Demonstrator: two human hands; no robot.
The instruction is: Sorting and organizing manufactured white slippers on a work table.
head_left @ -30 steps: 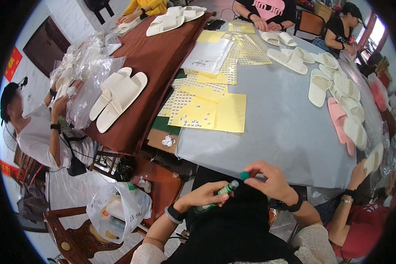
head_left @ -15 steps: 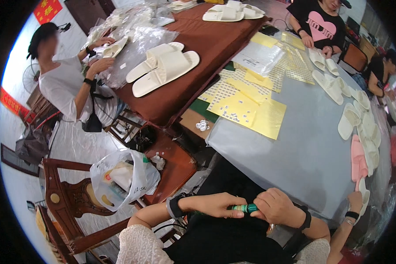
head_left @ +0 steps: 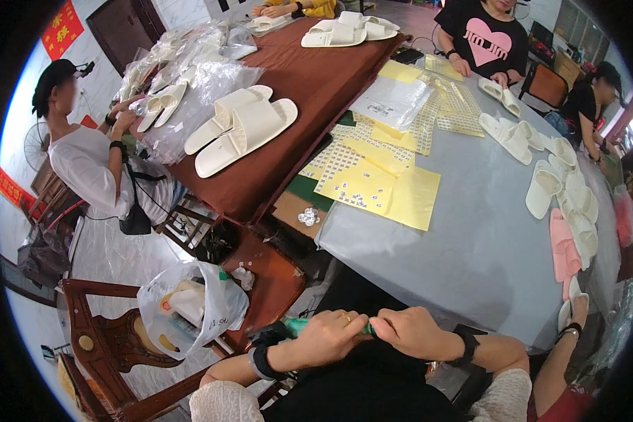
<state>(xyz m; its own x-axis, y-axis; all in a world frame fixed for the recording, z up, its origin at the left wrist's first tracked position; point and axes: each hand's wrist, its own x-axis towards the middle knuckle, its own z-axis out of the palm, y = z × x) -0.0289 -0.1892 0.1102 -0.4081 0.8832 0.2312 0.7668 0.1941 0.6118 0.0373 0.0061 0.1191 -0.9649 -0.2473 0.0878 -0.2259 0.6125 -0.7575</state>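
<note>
Low in front of my body, a green bottle [head_left: 297, 325] is mostly covered by my fingers. My left hand [head_left: 327, 337] is closed around it, and some translucent green shows beside that wrist. Close against it, my right hand [head_left: 413, 333] is closed at the bottle's other end, where a sliver of dark green shows between the hands. The grey table [head_left: 429, 271] lies just beyond my hands. Yellow sticker sheets [head_left: 415, 200] with small printed labels are spread on its left part.
White slippers [head_left: 541, 190] and a pink pair [head_left: 563, 246] line the table's right side. More slippers [head_left: 243, 133] lie on the brown table [head_left: 295, 105]. A carved wooden chair [head_left: 112, 337] and a white plastic bag [head_left: 183, 309] stand at left. Several people work around the tables.
My hands have shifted slightly left and drawn together, hiding more of the bottle. The view has turned a little. At left, the person's slippers now lie on the plastic.
</note>
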